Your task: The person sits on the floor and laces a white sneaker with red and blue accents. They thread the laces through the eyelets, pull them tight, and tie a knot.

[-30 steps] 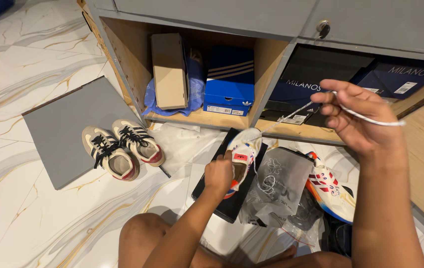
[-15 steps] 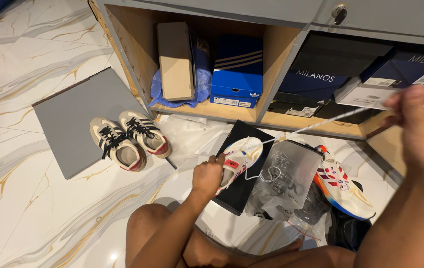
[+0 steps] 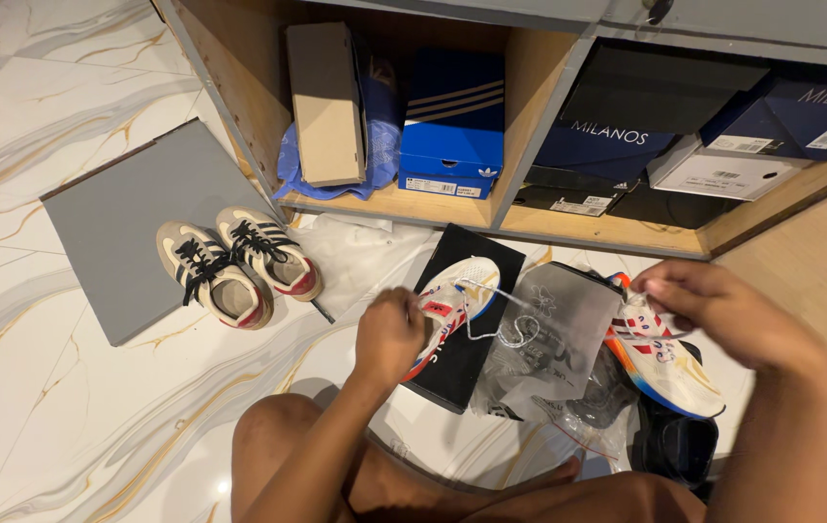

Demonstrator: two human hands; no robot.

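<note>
Head view: the left hand (image 3: pixel 389 334) is wrapped around the heel end of a small white sneaker with red, blue and orange trim (image 3: pixel 452 300), its fingers closed on the shoe and holding it up over a flat black box lid (image 3: pixel 476 257) that lies on the white marble floor with gold veins (image 3: pixel 55 407). A thin white lace (image 3: pixel 496 310) runs out of the sneaker's front and loops loosely just right of it. The right hand (image 3: pixel 723 315) is well to the right of the sneaker, its fingers drawn narrow together; whether they pinch the lace's end cannot be told. Below that hand lies the matching white sneaker with an orange and blue sole (image 3: pixel 665 363), touching a crumpled clear plastic bag with grey print (image 3: pixel 559 339) that fills the gap between the two shoes.

Above the held sneaker, the open wooden shelf cabinet with grey edging (image 3: pixel 520 107) stands near; its lower board edge sits just beyond the black lid. A blue striped shoe box (image 3: pixel 452 126) and an upright tan cardboard box (image 3: pixel 321 102) stand inside. Left of the held sneaker, a pair of beige sneakers with black laces (image 3: pixel 234 266) rests by a flat grey board (image 3: pixel 123 223); open floor stretches further left. A bare knee (image 3: pixel 268 446) is below the left hand.
</note>
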